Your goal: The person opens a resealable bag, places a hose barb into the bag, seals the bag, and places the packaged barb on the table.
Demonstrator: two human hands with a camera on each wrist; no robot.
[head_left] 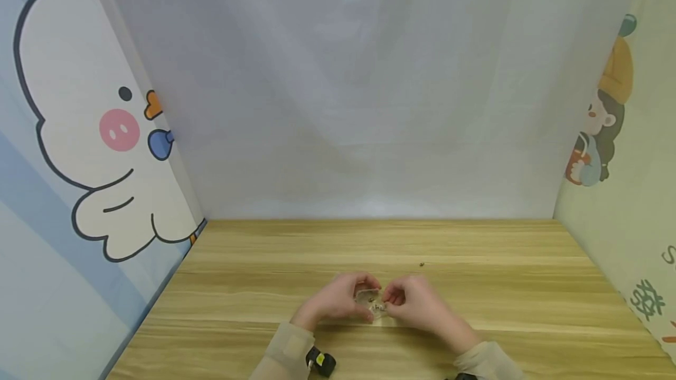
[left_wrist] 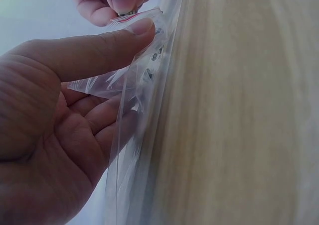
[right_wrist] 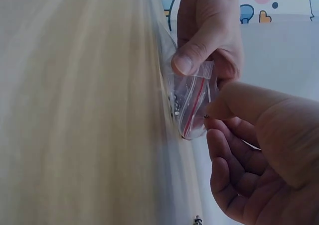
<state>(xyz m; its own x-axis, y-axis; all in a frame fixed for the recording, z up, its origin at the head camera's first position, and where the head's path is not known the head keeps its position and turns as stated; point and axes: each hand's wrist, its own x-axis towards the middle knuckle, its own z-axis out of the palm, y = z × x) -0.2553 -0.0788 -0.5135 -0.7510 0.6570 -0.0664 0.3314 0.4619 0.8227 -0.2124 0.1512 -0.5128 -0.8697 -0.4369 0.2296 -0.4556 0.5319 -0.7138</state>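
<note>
Between its thumb and fingers my left hand (head_left: 340,298) holds a small clear zip bag (head_left: 365,294) with a red line along its mouth. In the right wrist view the bag's mouth (right_wrist: 194,105) faces my right hand (right_wrist: 264,140), and several tiny shiny metal pieces (right_wrist: 176,104) lie inside. My right thumb and forefinger pinch a tiny dark metal piece (right_wrist: 207,116) right at that mouth. It looks like a small screw, but is too small to be sure. In the left wrist view the left thumb (left_wrist: 114,48) lies across the bag.
Another tiny metal piece (head_left: 421,264) lies on the wooden table (head_left: 253,251), beyond the right hand. A pale curtain (head_left: 369,104) hangs behind the table, with printed cloths at both sides. Each wrist wears a band with a small black camera (head_left: 321,362).
</note>
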